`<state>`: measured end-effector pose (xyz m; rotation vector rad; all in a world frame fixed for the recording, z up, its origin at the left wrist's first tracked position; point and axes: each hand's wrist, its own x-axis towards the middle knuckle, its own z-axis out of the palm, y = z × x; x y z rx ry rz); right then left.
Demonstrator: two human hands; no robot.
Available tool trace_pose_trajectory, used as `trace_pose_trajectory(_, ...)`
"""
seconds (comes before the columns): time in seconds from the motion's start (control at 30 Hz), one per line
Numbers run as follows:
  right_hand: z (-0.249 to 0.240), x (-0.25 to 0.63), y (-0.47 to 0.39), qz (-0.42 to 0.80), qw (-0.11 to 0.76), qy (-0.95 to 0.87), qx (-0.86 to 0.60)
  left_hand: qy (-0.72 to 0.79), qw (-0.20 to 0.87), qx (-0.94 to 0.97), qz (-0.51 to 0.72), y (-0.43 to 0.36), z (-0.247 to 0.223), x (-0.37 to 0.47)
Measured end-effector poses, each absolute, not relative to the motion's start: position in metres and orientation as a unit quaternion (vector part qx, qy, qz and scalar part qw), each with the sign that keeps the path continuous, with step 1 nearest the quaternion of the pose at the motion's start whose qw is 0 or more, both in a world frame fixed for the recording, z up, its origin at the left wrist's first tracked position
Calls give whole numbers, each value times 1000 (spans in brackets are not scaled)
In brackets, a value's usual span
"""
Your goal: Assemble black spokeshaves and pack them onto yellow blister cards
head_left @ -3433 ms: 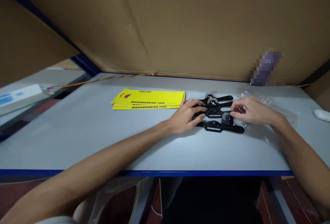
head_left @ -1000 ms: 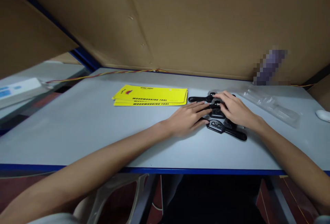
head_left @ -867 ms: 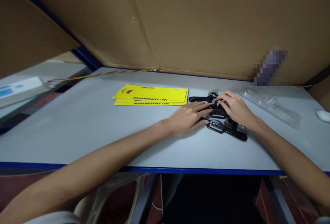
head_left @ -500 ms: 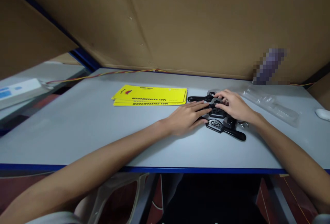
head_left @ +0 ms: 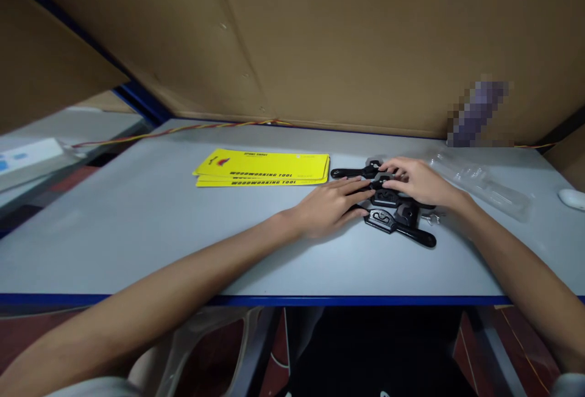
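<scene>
Several black spokeshaves lie close together on the table. My left hand (head_left: 326,207) rests flat with its fingers stretched out and apart, its fingertips touching the left ends of the nearer ones. The front spokeshave (head_left: 380,219) shows its body and right handle. Behind it, the middle spokeshave (head_left: 387,198) is partly covered by both hands. My right hand (head_left: 418,181) is closed, thumb and fingers bent around the grey top part of the middle spokeshave. Farther back, another spokeshave (head_left: 351,173) points its handle left. Small wing-shaped metal screws (head_left: 432,218) lie beside the front one.
Yellow printed cards (head_left: 265,167) are stacked left of the tools. A clear plastic package (head_left: 484,187) lies to the right, near a white object (head_left: 572,198). A cardboard wall (head_left: 342,44) closes off the back, with a thin cable (head_left: 192,128) along its foot.
The view has shifted slightly. My right hand has shifted a little, and more of the middle spokeshave's right handle shows beneath it. My left hand stays on the tools.
</scene>
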<state>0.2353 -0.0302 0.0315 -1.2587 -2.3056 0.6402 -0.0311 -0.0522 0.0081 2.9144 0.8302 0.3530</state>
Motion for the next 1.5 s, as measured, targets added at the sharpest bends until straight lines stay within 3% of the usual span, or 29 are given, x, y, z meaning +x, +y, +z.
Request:
trace_pose_trajectory(0.27,24,224,-26,180,245,-828,-471,270,50,955,116,-52,9,-31)
trace_pose_trajectory(0.53,36,231,-36,229,200,-826,-475,266,65,954,122,-52,9,-32)
trace_pose_trajectory(0.73,42,236,-41,160,184,-876,-416,266,60,954,128,-51,6,-32)
trace_pose_trajectory(1.07,25,219,-37,170,246,-817,-494,268,58,954,119,-51,8,-33)
trace_pose_trajectory(1.37,41,234,-46,206,220,-841,-449,266,57,954,126,-52,6,-32)
trace_pose_trajectory(1.5,43,228,-50,168,219,-864,-422,272,60,952,125,-52,6,-32)
